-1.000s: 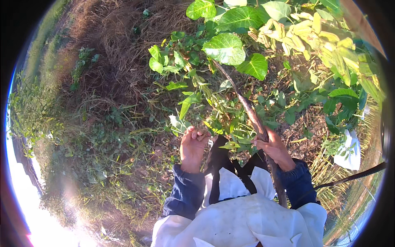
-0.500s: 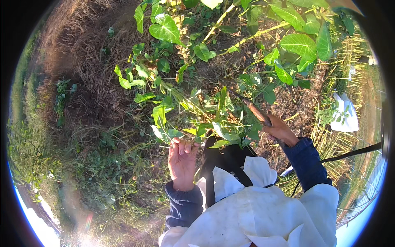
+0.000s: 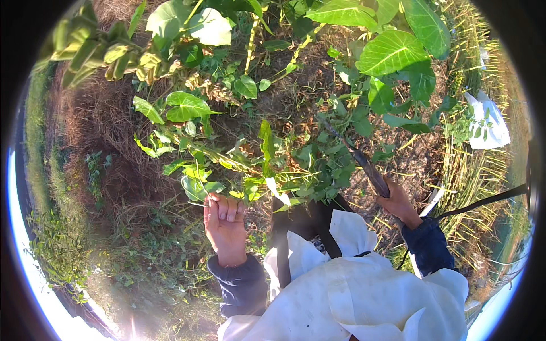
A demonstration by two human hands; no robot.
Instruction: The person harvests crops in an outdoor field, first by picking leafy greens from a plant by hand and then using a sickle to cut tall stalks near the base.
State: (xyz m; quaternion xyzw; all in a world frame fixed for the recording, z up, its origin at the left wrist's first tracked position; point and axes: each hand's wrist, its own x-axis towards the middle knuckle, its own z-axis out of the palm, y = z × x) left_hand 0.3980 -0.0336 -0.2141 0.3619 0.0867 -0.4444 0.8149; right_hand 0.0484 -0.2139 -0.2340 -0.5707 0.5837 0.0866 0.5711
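My left hand (image 3: pixel 226 230) is closed, its fingertips pinching a thin leafy vine (image 3: pixel 196 184) at the lower edge of the green growth. In my right hand (image 3: pixel 400 203) is a long wooden-handled tool (image 3: pixel 367 165), gripped round its shaft and slanting up to the left. Its narrow dark far end reaches in among leaves and stems, so its exact shape is hard to make out. Between the hands spreads a tangle of vines and cut-looking stems (image 3: pixel 273 176), with yellowish and green leaves, just in front of my white garment (image 3: pixel 341 284).
Large heart-shaped leaves (image 3: pixel 392 54) on thick stems rise ahead. A stalk of green seed pods (image 3: pixel 108 54) hangs close at upper left. Dry straw (image 3: pixel 105 108) covers ground at left. A white bag (image 3: pixel 487 122) lies right, by cut stubble (image 3: pixel 469 165); a black strap (image 3: pixel 483 202) runs nearby.
My left hand has moved left, still pinching the vine. My right hand with the tool has shifted slightly right and down. The view has shifted, bringing the pod stalk in at upper left.
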